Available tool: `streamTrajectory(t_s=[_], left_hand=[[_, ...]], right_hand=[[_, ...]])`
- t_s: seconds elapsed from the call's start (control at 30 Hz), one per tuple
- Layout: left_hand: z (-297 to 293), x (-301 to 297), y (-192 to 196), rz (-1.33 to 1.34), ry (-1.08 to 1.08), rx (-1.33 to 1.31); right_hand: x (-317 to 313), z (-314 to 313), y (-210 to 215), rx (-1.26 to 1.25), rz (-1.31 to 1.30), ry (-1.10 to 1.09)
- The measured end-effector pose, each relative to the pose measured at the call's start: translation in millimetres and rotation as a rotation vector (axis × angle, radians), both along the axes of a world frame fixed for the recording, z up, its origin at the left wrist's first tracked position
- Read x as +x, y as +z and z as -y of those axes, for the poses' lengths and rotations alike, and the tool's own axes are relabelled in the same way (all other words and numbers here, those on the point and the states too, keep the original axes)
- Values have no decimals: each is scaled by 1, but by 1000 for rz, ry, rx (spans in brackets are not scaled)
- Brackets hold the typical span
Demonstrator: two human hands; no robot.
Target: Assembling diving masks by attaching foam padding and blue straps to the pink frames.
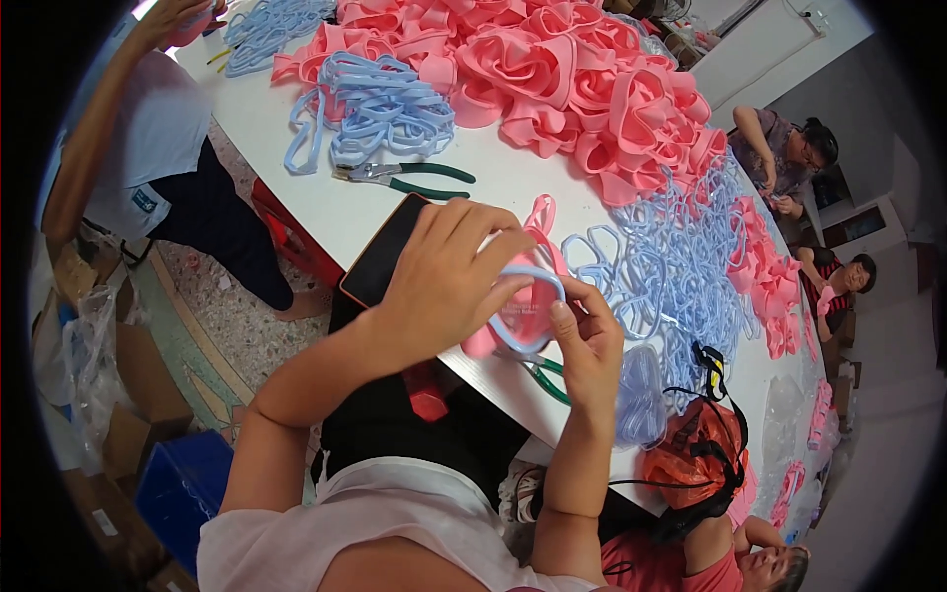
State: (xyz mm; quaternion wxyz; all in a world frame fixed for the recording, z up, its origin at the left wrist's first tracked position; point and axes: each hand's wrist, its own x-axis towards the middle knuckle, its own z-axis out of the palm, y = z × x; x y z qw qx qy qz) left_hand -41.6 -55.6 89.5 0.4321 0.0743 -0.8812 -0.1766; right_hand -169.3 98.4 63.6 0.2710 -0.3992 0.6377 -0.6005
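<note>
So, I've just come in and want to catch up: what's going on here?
A person's left hand and right hand hold a light-blue loop at a pink piece, near the edge of a white table. Beyond the left hand lie green-handled pliers and a bundle of light-blue loops. A large heap of pink pieces lies farther back, with a light-blue tangle to the right. Co-workers are around the table.

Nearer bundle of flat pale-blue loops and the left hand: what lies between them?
In the head view, green-handled metal pliers lie on the white table between the left hand and that bundle.
</note>
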Motion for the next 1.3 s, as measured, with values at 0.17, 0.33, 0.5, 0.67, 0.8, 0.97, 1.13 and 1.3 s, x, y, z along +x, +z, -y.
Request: streamTrajectory(t_s=[0.17,0.33,0.5,0.67,0.8,0.97,1.13,1.3], left_hand=[[-25,6,-29,-106,83,53],[-38,0,-37,-125,134,162],[-39,-1,-37,-151,154,224],[-35,-3,-44,-151,134,181],[-29,-4,-57,-198,117,18],[-16,3,-60,-226,-84,-258],[-19,13,-71,-160,-378,-152],[-23,15,-41,-98,-305,-192]], right_hand=[[18,6,-10,-271,24,-267],[34,7,-23,-374,-31,-386],[40,10,-32,-429,-140,-408],[49,7,-28,-380,-227,-405],[48,6,-29,-437,-182,-406],[40,2,-34,-448,58,-320],[35,2,-34,-491,120,-351],[33,-1,-32,-491,115,-359]])
